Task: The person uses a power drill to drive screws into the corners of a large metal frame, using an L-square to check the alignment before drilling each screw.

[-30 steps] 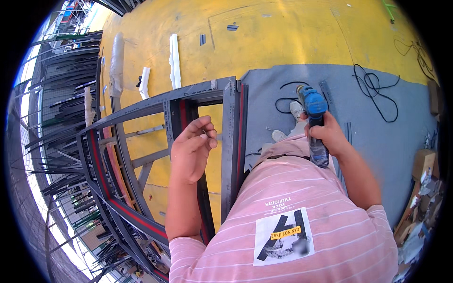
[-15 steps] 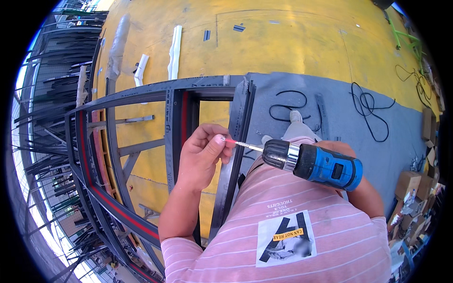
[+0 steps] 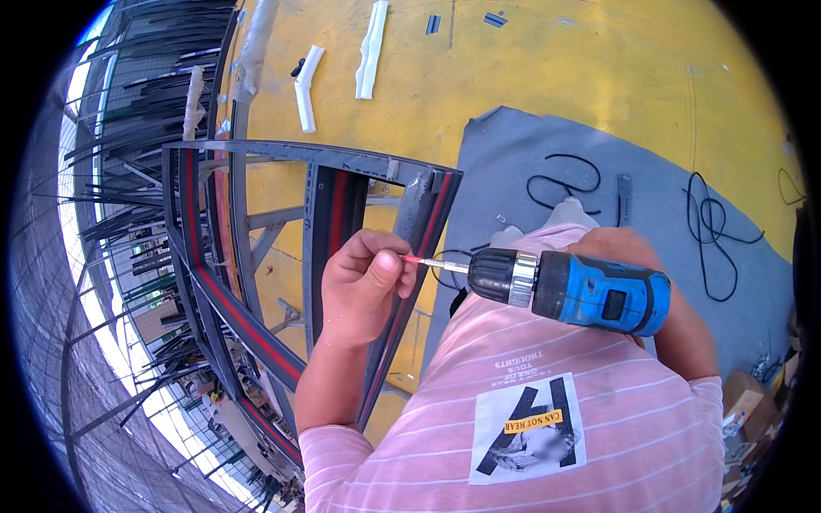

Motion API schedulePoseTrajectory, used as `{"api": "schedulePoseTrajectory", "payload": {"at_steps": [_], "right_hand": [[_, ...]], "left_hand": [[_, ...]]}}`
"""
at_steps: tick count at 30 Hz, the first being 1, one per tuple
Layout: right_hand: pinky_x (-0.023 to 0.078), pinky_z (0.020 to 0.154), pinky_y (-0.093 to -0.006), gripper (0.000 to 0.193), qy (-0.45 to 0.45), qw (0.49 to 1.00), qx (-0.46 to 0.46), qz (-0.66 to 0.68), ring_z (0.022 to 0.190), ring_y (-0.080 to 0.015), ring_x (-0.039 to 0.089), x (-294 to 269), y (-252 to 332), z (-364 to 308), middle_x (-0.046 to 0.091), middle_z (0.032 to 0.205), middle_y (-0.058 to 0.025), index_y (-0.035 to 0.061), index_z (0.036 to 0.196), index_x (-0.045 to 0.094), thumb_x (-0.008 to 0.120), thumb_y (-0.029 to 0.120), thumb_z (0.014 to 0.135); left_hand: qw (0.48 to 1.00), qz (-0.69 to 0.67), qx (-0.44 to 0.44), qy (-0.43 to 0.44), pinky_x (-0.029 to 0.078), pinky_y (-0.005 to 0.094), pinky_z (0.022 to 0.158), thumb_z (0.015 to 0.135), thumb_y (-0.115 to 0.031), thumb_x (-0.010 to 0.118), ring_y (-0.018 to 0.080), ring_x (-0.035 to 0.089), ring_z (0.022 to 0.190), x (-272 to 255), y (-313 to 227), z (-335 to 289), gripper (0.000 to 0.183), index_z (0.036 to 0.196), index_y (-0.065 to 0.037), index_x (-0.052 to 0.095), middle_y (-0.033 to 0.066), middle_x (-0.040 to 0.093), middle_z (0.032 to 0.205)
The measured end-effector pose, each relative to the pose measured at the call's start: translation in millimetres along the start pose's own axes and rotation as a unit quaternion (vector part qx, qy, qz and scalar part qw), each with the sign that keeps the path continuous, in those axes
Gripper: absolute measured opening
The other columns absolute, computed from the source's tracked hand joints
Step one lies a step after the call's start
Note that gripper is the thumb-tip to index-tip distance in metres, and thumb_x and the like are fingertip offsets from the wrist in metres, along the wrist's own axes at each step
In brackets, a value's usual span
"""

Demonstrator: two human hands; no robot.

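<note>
My right hand (image 3: 617,244) is wrapped round the grip of a blue and black cordless drill (image 3: 599,292), whose body hides most of the fingers. The drill lies level in front of my shirt, its black chuck (image 3: 494,272) pointing left. A silver driver bit with a red tip (image 3: 445,265) sticks out of the chuck. At that tip my left hand (image 3: 366,272) is closed in a pinch, thumb against fingers, on what looks like a small screw, mostly hidden. Behind and below my left hand stands a dark metal window frame (image 3: 335,156) with red strips.
A grey mat (image 3: 658,227) with loops of black cord (image 3: 711,227) covers the floor at right. White foam strips (image 3: 370,56) lie on the yellow floor (image 3: 581,60). Stacked dark profiles (image 3: 158,111) fill the far left; cardboard boxes (image 3: 748,398) stand at lower right.
The view has shifted, so the frame's near corner appears lower and further right against the mat. My hands and the drill keep nearly the same position together, with the pinch still at the bit's tip.
</note>
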State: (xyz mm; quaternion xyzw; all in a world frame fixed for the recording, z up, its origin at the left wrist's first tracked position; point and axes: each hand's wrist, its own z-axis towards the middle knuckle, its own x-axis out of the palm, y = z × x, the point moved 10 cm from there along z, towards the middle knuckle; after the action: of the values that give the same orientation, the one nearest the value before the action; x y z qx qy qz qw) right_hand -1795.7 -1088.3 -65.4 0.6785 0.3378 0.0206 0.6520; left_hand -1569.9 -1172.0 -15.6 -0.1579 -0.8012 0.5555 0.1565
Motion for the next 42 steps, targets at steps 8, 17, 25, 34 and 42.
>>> {"api": "schedulePoseTrajectory", "payload": {"at_steps": [8, 17, 25, 34, 42], "right_hand": [[0.053, 0.072, -0.0370, 0.043, -0.097, 0.978, -0.159, 0.099, 0.083, -0.0318, 0.070, -15, -30, 5, 0.073, 0.095, -0.0096, 0.0123, 0.120, 0.070, 0.073, 0.021, 0.077], [0.054, 0.080, -0.0328, 0.040, -0.241, 0.958, -0.081, 0.129, 0.087, -0.0169, 0.068, -19, -112, -33, 0.072, 0.104, -0.0060, 0.0052, 0.115, 0.069, 0.079, 0.017, 0.078], [0.053, 0.080, -0.0313, 0.040, -0.269, 0.831, 0.035, 0.486, 0.086, -0.0159, 0.064, 11, -109, -16, 0.070, 0.103, -0.0093, 0.0015, 0.116, 0.067, 0.074, 0.006, 0.077], [0.053, 0.079, -0.0305, 0.039, -0.281, 0.804, 0.050, 0.521, 0.088, -0.0150, 0.065, 50, -123, -13, 0.071, 0.102, -0.0074, 0.0030, 0.116, 0.068, 0.075, 0.004, 0.078], [0.053, 0.080, -0.0308, 0.032, -0.258, 0.819, 0.041, 0.510, 0.089, -0.0136, 0.065, 86, -133, -28, 0.070, 0.097, -0.0033, 0.0052, 0.108, 0.070, 0.077, -0.002, 0.078]], "left_hand": [[0.971, -0.219, -0.091, -0.026, 0.040, 0.0249, 0.059, 0.098, -0.034, 0.066, 0.0125, 0.052, 0.073, 41, 20, 6, 0.034, 0.107, -0.001, 0.060, 0.0044, 0.060, 0.090], [0.947, 0.134, -0.230, -0.178, 0.047, 0.0304, 0.080, 0.103, -0.023, 0.053, 0.0150, 0.059, 0.088, -110, 88, 34, 0.033, 0.126, 0.000, 0.060, 0.0062, 0.065, 0.098], [0.946, -0.032, -0.321, -0.014, 0.063, 0.0396, 0.068, 0.098, -0.021, 0.058, 0.0302, 0.072, 0.078, -52, 175, 91, 0.034, 0.121, 0.003, 0.061, 0.0218, 0.069, 0.103], [0.946, -0.050, -0.318, -0.042, 0.060, 0.0383, 0.062, 0.101, -0.041, 0.037, 0.0267, 0.069, 0.070, -57, 176, 91, 0.053, 0.119, 0.000, 0.063, 0.0182, 0.069, 0.102], [0.936, -0.070, -0.345, -0.033, 0.059, 0.0370, 0.064, 0.099, -0.043, 0.044, 0.0275, 0.070, 0.074, -75, 194, 84, 0.054, 0.121, 0.003, 0.063, 0.0175, 0.070, 0.096]]}}
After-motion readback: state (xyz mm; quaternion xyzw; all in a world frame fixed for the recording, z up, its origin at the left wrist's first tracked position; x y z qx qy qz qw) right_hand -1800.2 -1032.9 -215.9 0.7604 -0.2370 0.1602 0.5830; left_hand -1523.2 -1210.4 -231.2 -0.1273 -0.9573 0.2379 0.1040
